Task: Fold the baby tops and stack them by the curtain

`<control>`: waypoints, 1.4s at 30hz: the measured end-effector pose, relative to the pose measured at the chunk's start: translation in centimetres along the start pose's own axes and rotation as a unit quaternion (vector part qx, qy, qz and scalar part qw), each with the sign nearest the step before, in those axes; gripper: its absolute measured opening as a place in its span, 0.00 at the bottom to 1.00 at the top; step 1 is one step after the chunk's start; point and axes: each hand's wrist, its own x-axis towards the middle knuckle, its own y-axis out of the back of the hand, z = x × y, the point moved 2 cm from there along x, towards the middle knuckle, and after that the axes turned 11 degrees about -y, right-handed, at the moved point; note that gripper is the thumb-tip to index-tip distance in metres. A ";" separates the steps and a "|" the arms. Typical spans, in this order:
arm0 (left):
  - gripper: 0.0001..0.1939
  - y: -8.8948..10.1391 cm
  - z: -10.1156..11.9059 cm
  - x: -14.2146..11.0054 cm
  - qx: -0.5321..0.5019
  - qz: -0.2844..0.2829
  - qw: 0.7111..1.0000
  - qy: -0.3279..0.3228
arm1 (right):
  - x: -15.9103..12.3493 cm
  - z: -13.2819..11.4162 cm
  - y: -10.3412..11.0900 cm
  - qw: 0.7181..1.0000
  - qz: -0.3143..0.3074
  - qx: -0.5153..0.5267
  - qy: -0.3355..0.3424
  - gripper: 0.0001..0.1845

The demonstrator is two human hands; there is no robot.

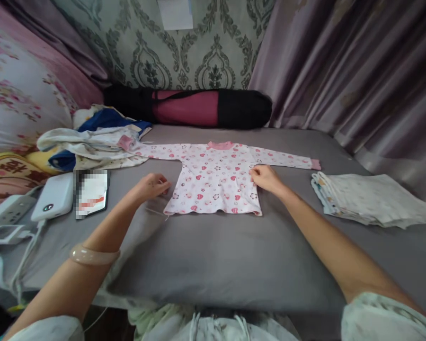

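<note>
A child's long-sleeved shirt (216, 177), white with pink hearts and flowers, lies flat with both sleeves stretched out to the sides. Its pink collar is at the far end and its hem faces me. On the right side seam, just below the sleeve, my right hand (267, 179) pinches the fabric between thumb and fingers. My left hand (152, 186) hovers just left of the shirt body, fingers loosely bent with nothing visible in them. The left cuff touches the heaped clothes (102, 137).
On the grey sheet (216, 265), folded pale clothes (369, 196) lie at right. A phone (91, 194), white power bank (53, 196), power strip (9, 213) and cables sit at left. Along the wall rests a black-and-maroon rolled bag (188, 108); curtains (315, 61) hang at right.
</note>
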 end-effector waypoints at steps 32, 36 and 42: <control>0.29 -2.2 -1.2 -4.5 -0.083 -0.021 0.995 -0.056 | -7.4 4.5 -0.2 0.985 -0.161 -0.040 -0.054 0.19; 0.31 -1.5 -0.3 -3.8 -0.082 -0.030 0.996 0.008 | -7.5 3.9 0.4 0.980 -0.186 -0.055 -0.049 0.21; 0.26 -1.0 2.0 -1.4 -0.172 0.019 0.981 0.090 | -3.6 3.1 1.4 0.972 -0.189 0.038 -0.134 0.19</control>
